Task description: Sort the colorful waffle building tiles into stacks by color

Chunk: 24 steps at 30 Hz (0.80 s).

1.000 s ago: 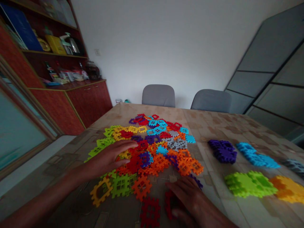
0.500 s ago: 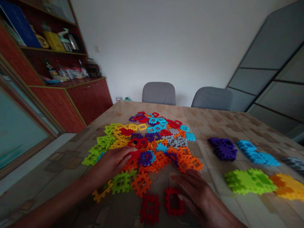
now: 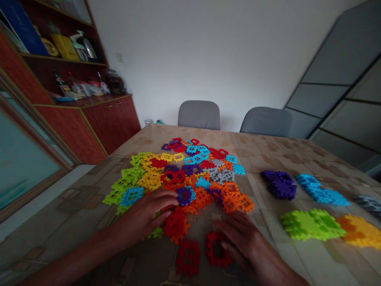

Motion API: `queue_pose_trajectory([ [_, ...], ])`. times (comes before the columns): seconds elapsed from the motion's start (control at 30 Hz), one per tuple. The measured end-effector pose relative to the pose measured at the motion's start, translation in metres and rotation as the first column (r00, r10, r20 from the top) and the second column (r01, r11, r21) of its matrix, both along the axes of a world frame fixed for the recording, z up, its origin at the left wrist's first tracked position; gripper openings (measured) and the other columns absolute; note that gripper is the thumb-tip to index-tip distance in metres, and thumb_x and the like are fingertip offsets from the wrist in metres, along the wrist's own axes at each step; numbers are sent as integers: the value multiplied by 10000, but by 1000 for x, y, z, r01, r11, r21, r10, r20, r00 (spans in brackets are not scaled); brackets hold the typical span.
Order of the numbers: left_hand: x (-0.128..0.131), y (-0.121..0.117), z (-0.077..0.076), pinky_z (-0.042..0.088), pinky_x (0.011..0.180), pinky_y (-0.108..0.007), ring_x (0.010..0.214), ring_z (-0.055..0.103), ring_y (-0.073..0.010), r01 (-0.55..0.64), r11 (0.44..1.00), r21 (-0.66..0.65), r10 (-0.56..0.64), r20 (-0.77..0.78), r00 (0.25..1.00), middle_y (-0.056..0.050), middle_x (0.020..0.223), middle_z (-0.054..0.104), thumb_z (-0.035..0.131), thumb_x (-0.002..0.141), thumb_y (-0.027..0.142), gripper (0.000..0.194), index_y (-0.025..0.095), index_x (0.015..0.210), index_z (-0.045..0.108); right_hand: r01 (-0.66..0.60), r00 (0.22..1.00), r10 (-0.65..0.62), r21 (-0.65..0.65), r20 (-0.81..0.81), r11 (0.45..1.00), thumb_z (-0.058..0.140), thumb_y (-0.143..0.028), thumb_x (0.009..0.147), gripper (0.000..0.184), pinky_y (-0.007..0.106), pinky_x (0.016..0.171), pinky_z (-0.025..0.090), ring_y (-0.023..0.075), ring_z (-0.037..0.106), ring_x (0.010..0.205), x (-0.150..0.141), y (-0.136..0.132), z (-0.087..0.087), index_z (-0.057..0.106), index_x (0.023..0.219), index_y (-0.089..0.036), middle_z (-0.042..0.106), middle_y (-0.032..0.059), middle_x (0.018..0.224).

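A heap of flat plastic interlocking tiles (image 3: 190, 174) in red, orange, yellow, green, blue, purple and grey covers the middle of the patterned table (image 3: 268, 155). My left hand (image 3: 143, 216) lies flat on the heap's near edge, fingertips on a red tile (image 3: 176, 224) that sits over an orange one. My right hand (image 3: 244, 242) rests on the table beside a red frame tile (image 3: 217, 248), fingers touching its right side. Another red tile (image 3: 187, 258) lies just left of that one.
Sorted stacks stand at the right: purple (image 3: 279, 184), blue (image 3: 321, 191), green (image 3: 311, 224), yellow-orange (image 3: 360, 230), grey (image 3: 370, 202). Two grey chairs (image 3: 199, 114) stand at the far table edge. A wooden cabinet (image 3: 89, 119) with shelves is at the left.
My left hand has drawn back toward me, dragging a red tile out of the heap to the near edge. My right hand has slid off the red frame tile, uncovering it.
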<state>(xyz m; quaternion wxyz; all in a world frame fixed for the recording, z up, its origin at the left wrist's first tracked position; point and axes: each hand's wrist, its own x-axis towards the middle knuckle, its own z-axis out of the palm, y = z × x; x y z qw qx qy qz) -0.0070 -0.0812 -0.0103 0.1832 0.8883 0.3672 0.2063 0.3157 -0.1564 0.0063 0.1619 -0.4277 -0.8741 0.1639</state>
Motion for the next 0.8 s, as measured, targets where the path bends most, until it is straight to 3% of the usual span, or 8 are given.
queue_pose_trajectory([
  [0.1, -1, -7, 4, 480, 1036, -398, 1225, 597, -277, -26, 1000, 13, 28, -98, 995, -70, 1329, 636, 615, 976, 353, 293, 304, 1263, 634, -5, 1000, 5, -4, -11, 1000, 570, -147, 979, 305, 418, 953, 505, 252, 635, 1026, 1, 1, -2, 602, 1278, -199, 700, 82, 1084],
  [0.2, 3, -17, 7, 512, 990, -423, 1213, 599, -337, -5, 999, 36, 12, -202, 979, -98, 1366, 604, 808, 820, 424, 553, 315, 1323, 606, -2, 1000, 2, -21, 1, 1000, 562, -150, 983, 293, 425, 948, 511, 251, 640, 1010, 1, 1, -1, 608, 1268, -200, 704, 80, 1070],
  [0.27, 5, -21, 5, 526, 967, -411, 1199, 608, -340, 42, 998, 41, -31, -235, 972, -106, 1372, 598, 845, 785, 391, 625, 317, 1351, 591, -2, 1000, 2, -28, 4, 1000, 564, -144, 979, 304, 429, 958, 509, 250, 643, 1016, 1, 0, 0, 607, 1274, -200, 704, 84, 1088],
  [0.47, 1, -16, -4, 516, 996, -395, 1197, 615, -317, 57, 997, 54, -44, -216, 975, -100, 1366, 609, 805, 843, 290, 620, 324, 1409, 552, 1, 1000, -1, 22, -9, 1000, 579, -141, 967, 359, 437, 995, 497, 255, 647, 1058, 3, 0, 0, 590, 1320, -211, 704, 96, 1148],
  [0.63, 3, -25, 11, 511, 1020, -367, 1225, 609, -284, 95, 994, 45, -86, -169, 982, -68, 1397, 597, 739, 911, 354, 574, 346, 1442, 520, 4, 999, -3, 35, -32, 999, 580, -142, 968, 343, 420, 941, 529, 253, 655, 1029, 2, 0, 0, 600, 1305, -203, 710, 94, 1120],
  [0.8, 19, -38, 29, 541, 955, -294, 1176, 639, -245, 298, 954, 28, -290, -160, 944, -65, 1332, 651, 648, 974, 455, 464, 309, 1401, 539, 6, 1000, -5, 33, -27, 999, 595, -131, 961, 388, 433, 946, 526, 258, 652, 1035, 3, 0, 0, 576, 1343, -202, 703, 96, 1146],
])
